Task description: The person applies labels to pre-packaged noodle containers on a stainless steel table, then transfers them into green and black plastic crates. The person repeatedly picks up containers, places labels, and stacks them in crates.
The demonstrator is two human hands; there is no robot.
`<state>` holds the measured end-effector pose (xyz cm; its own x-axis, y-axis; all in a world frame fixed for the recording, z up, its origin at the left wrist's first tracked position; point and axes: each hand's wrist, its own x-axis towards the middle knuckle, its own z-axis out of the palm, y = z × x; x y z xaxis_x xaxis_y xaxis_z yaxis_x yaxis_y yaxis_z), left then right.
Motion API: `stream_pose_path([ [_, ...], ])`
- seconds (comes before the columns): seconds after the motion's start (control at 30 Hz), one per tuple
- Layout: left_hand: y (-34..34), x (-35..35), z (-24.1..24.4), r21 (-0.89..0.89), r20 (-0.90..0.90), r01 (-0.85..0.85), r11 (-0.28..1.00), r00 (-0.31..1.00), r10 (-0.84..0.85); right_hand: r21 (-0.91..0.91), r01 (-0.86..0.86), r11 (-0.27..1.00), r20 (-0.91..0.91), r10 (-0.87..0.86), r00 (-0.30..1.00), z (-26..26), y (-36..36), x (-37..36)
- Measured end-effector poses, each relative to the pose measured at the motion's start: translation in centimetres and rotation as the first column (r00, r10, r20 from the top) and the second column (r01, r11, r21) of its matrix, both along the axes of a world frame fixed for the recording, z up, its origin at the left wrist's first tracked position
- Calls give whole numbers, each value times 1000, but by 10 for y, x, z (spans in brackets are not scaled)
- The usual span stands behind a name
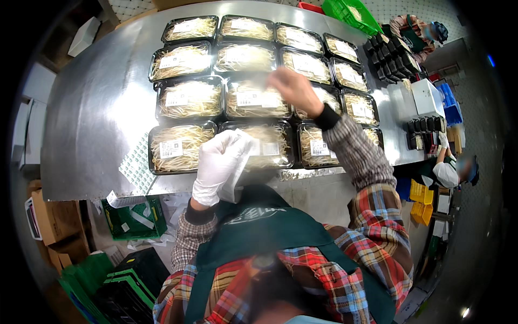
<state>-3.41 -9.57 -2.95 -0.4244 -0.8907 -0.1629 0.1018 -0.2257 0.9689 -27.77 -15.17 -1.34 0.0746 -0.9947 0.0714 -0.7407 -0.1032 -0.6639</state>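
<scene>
My left hand (214,166), in a white glove, grips a strip of white label paper (241,162) that hangs down towards my apron. It is at the near edge of a film-covered black tray of bean sprouts (263,135). My bare right hand (297,91) hovers over the trays behind it, fingers bent and blurred; whether a label is between them I cannot tell. Below its fingertips lies another sprout tray (253,99) bearing a printed white label. Several such trays stand in rows, among them a labelled one (182,148) left of my glove.
The steel table (89,109) carries a green-printed sheet (137,166) near its front left edge. A green crate (135,218) with paper scraps is below. Stacked black trays (390,58), a white box (429,97) and two co-workers (417,36) (449,172) are to the right.
</scene>
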Motion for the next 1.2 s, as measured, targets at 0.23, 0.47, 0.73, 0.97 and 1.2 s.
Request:
stream_pose_path([
  [0.23, 4, 1, 29, -3, -132, -25, 1000, 991, 25, -393, -143, 908, -677, -181, 714, -58, -95, -42],
  [0.47, -8, -11, 7, -152, 10, -268, 951, 962, 273, -116, -25, 993, -598, -50, 800, -36, -70, -19],
  [0.73, -21, -24, 2, -153, 116, -185, 971, 972, 204, 82, -416, 906, 434, 343, 833, 4, -16, 3],
  [0.97, -5, -13, 18, -40, 0, -149, 988, 989, 149, -333, 31, 942, -589, -234, 774, -57, -201, -114],
  [1.2, 12, 17, 26, -50, -7, -320, 946, 947, 320, -398, 15, 917, -738, -329, 589, -86, -227, -93],
])
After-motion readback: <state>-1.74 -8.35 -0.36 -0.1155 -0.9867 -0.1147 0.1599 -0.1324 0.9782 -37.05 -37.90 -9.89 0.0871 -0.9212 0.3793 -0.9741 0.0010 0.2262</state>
